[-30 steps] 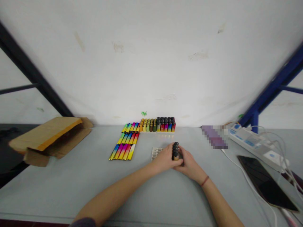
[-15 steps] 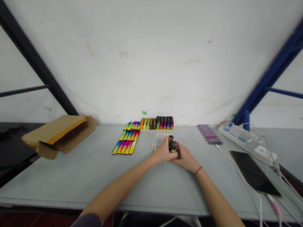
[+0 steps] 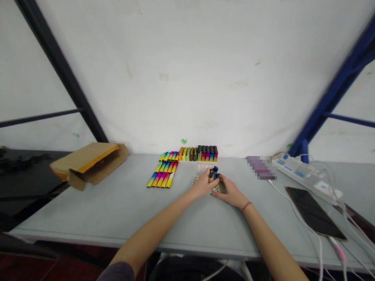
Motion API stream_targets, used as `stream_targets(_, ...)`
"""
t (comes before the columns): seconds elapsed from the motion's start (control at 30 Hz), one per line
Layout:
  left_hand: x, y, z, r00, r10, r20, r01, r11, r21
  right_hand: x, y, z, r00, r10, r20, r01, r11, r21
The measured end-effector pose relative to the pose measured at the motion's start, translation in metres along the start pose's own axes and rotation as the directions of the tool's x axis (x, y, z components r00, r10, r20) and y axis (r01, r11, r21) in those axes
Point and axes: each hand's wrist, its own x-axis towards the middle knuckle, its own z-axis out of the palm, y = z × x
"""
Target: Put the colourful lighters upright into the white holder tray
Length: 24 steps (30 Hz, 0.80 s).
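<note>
Over a pale slotted tray (image 3: 195, 179), my left hand (image 3: 202, 184) is closed round a few small dark-topped lighters (image 3: 215, 171). My right hand (image 3: 231, 192) is at their right side, thumb and fingers curved apart; whether it touches them is hard to tell. Behind my hands stands a block of colourful lighters with black tops (image 3: 208, 153), beside a group of yellow and dark green lighters (image 3: 188, 153). Rows of shiny rainbow-coloured lighter sleeves (image 3: 161, 179) lie flat to the left of the tray.
An open cardboard box (image 3: 88, 162) lies at the table's left. On the right are a black phone (image 3: 315, 210), a pixelated purple item (image 3: 260, 168), a white power strip (image 3: 304, 175) and loose cables. A wall rises behind the table (image 3: 123, 218).
The view has shifted a little to the left. My right hand's fingers have opened away from the lighters, while my left hand keeps its grip. More of the tray shows between my hands.
</note>
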Motion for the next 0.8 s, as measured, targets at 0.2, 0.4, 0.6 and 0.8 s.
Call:
stream_targets(0.2, -0.002, 0.001, 0.009, 0.999, -0.016, 0.028, 0.015, 0.999, 0.034, 0.0, -0.001, -0.002, 0.999, -0.016, 0.031, 0.017, 1.0, -0.004)
stream_targets(0.4, 0.006, 0.005, -0.026, 0.972, -0.128, -0.196, 0.113, 0.99, -0.085, -0.002, 0.005, 0.001, 0.998, 0.065, 0.017, -0.064, 0.997, -0.029)
stream_targets(0.6, 0.016, -0.021, -0.15, 0.853, -0.402, -0.334, 0.5, 0.813, 0.299, -0.002, 0.001, -0.001, 0.997, 0.076, 0.034, -0.074, 0.996, -0.054)
stream_targets(0.8, 0.026, -0.048, -0.177, 0.817, -0.522, -0.244, 0.563, 0.631, 0.533, -0.002, 0.0, 0.0, 0.996, 0.088, 0.03, -0.086, 0.994, -0.07)
